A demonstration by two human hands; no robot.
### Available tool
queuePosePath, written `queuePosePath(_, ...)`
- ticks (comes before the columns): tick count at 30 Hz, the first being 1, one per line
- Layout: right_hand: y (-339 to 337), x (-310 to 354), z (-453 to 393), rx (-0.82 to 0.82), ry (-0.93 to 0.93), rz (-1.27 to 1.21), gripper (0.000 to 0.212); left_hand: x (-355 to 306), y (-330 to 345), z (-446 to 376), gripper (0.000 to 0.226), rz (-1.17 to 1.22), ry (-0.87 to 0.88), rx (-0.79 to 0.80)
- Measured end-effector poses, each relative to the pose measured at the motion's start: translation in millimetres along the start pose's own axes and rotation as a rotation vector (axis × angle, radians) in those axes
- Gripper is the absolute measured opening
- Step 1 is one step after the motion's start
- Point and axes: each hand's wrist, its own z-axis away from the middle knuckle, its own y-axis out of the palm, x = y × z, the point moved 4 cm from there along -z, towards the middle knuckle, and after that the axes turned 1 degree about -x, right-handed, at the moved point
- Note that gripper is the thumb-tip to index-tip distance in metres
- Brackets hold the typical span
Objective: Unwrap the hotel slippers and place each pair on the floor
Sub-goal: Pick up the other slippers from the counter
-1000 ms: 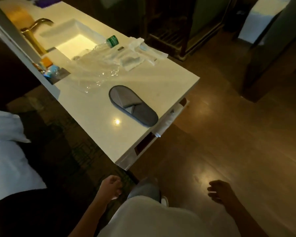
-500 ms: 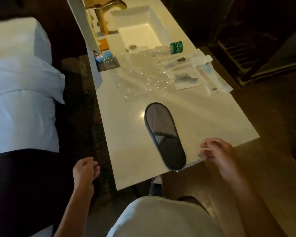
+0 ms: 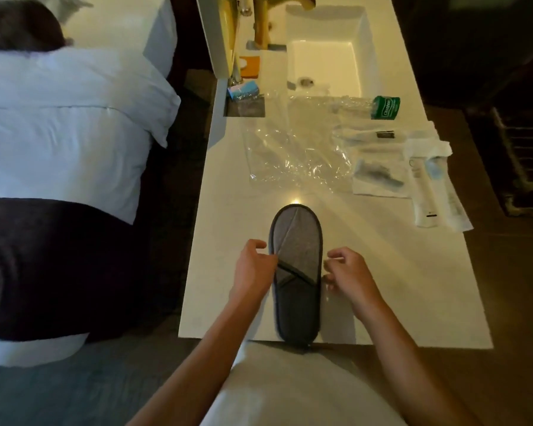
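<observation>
A flat grey slipper [image 3: 296, 241] with dark trim lies lengthwise on the white counter [image 3: 397, 287], its heel end poking over the near edge. My left hand [image 3: 253, 265] rests against its left edge by the strap, fingers curled onto it. Across from it, my right hand [image 3: 348, 275] pinches at the right edge with bent fingertips. An empty clear plastic wrapper [image 3: 293, 152] lies crumpled farther back on the counter. No other slipper shows in this view.
A sink [image 3: 323, 56] with a brass faucet [image 3: 260, 23] sits at the counter's far end. A plastic bottle with a green label [image 3: 385, 107] and white amenity packets [image 3: 428, 186] lie at right. A bed [image 3: 59, 133] stands left; dark wooden floor [image 3: 511, 302] runs along the right.
The view has swung from the floor to face the counter. Both hands rose from beside my legs and came to either side of the slipper.
</observation>
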Motion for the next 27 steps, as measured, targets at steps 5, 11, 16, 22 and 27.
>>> queuePosePath(5,9,-2,-12,0.03,-0.043,0.156,0.024,11,19,7,0.035,-0.083,-0.042,-0.127)
queuePosePath(11,4,-3,-22,0.051,-0.146,0.289,0.025,21,29,7,0.02,-0.086,-0.034,-0.238)
queuePosePath(16,-3,-1,-24,0.1,-0.199,0.285,0.024,26,33,12,0.018,-0.027,-0.038,-0.232)
queuePosePath(22,-4,2,-23,0.15,-0.234,0.244,0.031,31,28,21,0.012,0.093,-0.056,-0.219)
queuePosePath(27,10,19,-10,0.196,-0.292,0.178,0.026,39,6,33,0.015,0.212,-0.036,-0.237)
